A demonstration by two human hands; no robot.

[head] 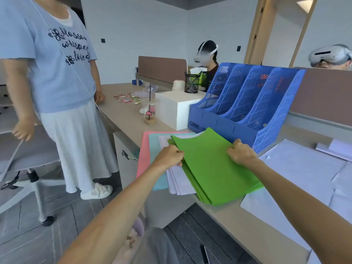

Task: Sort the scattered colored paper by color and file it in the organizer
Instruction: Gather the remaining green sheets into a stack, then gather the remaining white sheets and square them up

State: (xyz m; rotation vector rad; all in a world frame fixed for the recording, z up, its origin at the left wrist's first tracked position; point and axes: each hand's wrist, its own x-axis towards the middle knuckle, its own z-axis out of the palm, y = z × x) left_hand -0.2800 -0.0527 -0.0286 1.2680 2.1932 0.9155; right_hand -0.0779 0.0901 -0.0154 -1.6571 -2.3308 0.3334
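White walls [152,35], grey tile floor [57,225], beige desk [122,111] w/ brown partition [162,67], 1 swivel chair [38,149] at left.

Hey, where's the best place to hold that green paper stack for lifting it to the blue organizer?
Take the green stack by its side edges, hands coming from left and right, where the left hand and right hand grip it. It is wide and floppy, so opposite edges probably keep the sheets squared.

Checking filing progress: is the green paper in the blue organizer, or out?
Out. The green stack lies in front of the organizer, its side edges held by the left hand and right hand.
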